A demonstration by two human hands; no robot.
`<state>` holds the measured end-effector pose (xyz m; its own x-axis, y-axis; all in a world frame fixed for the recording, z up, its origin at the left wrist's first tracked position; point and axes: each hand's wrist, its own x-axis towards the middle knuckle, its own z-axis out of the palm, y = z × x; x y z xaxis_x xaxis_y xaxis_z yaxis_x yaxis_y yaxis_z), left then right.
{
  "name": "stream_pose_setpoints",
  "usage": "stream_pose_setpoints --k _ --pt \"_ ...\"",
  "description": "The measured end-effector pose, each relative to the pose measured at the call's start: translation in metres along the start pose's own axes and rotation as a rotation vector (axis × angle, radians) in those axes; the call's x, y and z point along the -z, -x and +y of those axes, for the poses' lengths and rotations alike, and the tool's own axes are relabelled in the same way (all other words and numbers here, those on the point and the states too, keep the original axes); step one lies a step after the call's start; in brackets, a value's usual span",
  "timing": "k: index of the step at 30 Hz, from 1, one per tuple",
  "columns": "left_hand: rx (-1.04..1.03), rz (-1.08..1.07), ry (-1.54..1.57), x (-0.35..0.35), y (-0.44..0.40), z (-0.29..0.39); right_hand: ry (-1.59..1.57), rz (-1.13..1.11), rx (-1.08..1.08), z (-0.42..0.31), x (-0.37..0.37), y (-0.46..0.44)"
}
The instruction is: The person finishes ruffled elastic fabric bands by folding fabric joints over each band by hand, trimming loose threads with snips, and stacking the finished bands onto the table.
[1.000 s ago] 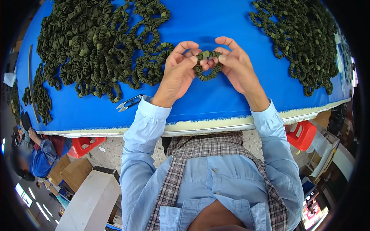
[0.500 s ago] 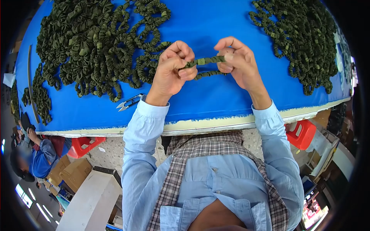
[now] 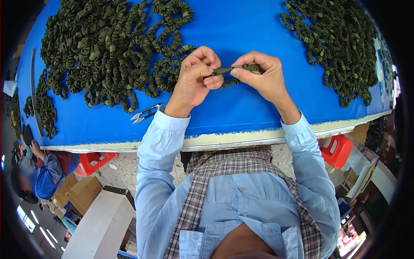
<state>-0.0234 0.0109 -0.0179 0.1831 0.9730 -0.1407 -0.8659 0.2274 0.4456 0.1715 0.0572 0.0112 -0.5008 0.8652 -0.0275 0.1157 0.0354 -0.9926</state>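
Between my two hands a dark green scrunchie (image 3: 224, 71) is held above the blue table, a short part of it drawn out smooth between my fingers. My left hand (image 3: 196, 77) pinches it on one side, with the fingers curled. On the other side my right hand (image 3: 261, 75) grips it between thumb and fingers, close to the left fingertips. The lower part of the loop hangs below and is partly hidden by my hands. Thread snips (image 3: 145, 114) lie on the table by my left wrist.
A big pile of dark green scrunchies (image 3: 95, 47) covers the table's left side, and another pile (image 3: 340, 47) lies at the right. Red stools (image 3: 337, 151) stand under the front edge. At far left sits another person (image 3: 45, 175). A white cabinet (image 3: 101, 224) stands at lower left.
My right hand has shifted left along the scrunchie, closer to my left hand. The light green tag that showed between the hands is out of sight. My left hand has barely moved.
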Motion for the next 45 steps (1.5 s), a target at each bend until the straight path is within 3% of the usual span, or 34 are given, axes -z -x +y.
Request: stream_pose_setpoints --k 5,9,14,19,29,34,40,45 --pt "-0.009 -0.158 -0.003 0.005 -0.001 0.001 -0.122 -0.009 0.013 -0.002 0.011 -0.007" --pt "-0.168 -0.043 -0.913 -0.018 0.004 -0.002 -0.329 -0.016 0.008 -0.008 0.002 -0.005" --pt "-0.026 0.045 -0.692 -0.010 0.007 0.002 -0.314 -0.041 0.009 -0.008 0.002 -0.005" --pt "-0.126 0.003 -0.601 -0.005 0.004 -0.005 -0.038 -0.054 0.041 -0.008 0.006 -0.006" --pt "-0.280 0.005 -0.394 -0.012 0.000 -0.016 -0.182 -0.066 0.019 0.007 0.010 -0.008" --pt "-0.221 0.102 -0.166 -0.022 -0.001 -0.028 -0.238 -0.065 0.038 0.008 -0.005 -0.006" --pt "-0.208 0.162 -0.172 -0.025 -0.002 -0.016 -0.336 0.023 -0.019 0.011 -0.001 -0.005" --pt "-0.115 0.012 -0.397 -0.008 0.000 -0.011 -0.651 0.002 -0.081 0.010 -0.004 -0.001"
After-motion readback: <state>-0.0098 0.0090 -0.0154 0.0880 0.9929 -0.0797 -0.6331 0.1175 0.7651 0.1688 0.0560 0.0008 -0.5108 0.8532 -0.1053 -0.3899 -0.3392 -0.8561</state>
